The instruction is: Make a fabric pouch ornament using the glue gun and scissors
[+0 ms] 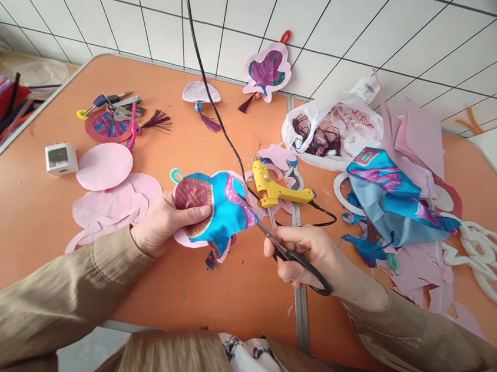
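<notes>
My left hand [157, 222] pinches a fabric-covered cutout [221, 203], its thumb pressed on the front. The cutout has shiny blue, purple and gold-patterned cloth over pink backing, with a turquoise loop [177, 175] at its upper left. My right hand [304, 254] grips a pair of scissors [304, 266] with black handles. Their blades meet the cutout's right edge; how far apart they are is hard to see. Just beyond the scissors lies a yellow glue gun [270, 186] with a black cord.
Pink cut shapes [104, 167], a white charger [61, 159] and keys [123, 111] lie on the left. Tasselled ornaments [267, 71] stand at the tiled wall. A plastic bag [331, 130], blue fabric [403, 199] and paper scraps crowd the right. A black cable [203, 66] hangs across the middle.
</notes>
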A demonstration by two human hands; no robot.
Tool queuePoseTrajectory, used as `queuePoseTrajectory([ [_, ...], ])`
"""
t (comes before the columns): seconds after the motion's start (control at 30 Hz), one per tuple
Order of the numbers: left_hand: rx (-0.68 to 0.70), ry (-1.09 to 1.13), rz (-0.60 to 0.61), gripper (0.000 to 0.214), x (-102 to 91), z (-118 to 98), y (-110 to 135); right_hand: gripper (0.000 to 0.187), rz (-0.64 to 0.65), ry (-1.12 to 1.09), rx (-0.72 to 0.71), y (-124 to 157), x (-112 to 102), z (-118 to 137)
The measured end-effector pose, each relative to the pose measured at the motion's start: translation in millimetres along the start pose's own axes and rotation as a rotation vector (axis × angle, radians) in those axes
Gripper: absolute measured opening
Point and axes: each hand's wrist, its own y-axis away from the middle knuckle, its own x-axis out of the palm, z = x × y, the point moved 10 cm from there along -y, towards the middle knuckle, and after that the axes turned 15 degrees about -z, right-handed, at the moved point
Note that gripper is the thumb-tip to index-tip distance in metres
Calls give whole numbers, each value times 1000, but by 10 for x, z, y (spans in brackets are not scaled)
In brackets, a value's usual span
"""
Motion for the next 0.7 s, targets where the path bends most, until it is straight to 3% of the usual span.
queuePoseTrajectory([
  [0.33,-98,48,-27,42,168,104,273,59,-68,-56,-26,-18,5,2],
  [0.5,-31,81,16,39,224,124,307,61,-105,-58,-26,-22,33,3],
  [0.7,-33,149,-52,41,164,178,283,67,-132,-83,-12,-27,76,-60],
])
